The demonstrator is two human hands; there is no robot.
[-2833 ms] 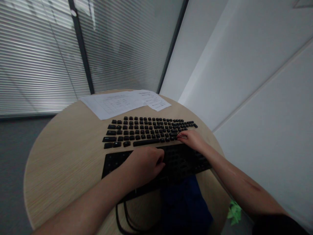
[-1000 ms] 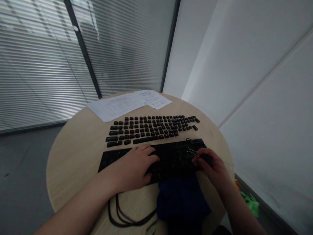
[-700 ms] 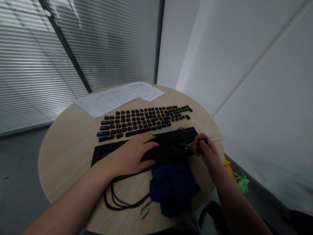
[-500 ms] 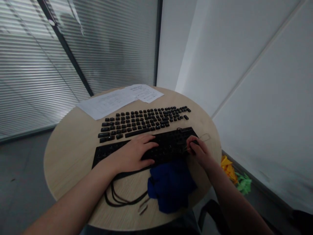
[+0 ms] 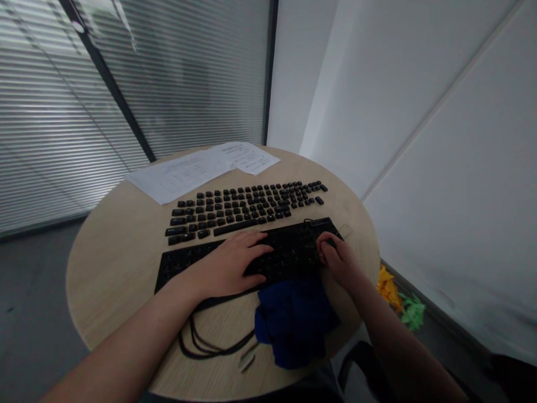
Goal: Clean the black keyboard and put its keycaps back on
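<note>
A black keyboard [image 5: 289,240], stripped of most of its keycaps, lies across the table in front of me. My left hand [image 5: 235,263] rests on its middle with fingers spread, pressing down and holding nothing. Over the keyboard's right end, my right hand [image 5: 335,254] is closed on a thin wire keycap puller [image 5: 346,230], whose loop sticks out past the hand. The fingers hide its other end. Behind the keyboard, loose black keycaps [image 5: 235,206] are laid out in rows, with the long space bar [image 5: 235,226] nearest.
A crumpled blue cloth [image 5: 293,324] lies before the keyboard, beside a black cable [image 5: 201,352] and a small slim object [image 5: 246,361]. Papers [image 5: 180,173] lie at the back of the round table [image 5: 104,268]. Yellow and green crumpled things [image 5: 388,288] are on the floor, right.
My right hand has turned slightly over the keyboard's right end, and the wire loop has shifted a little left. My left hand stays put. The view has shifted slightly.
</note>
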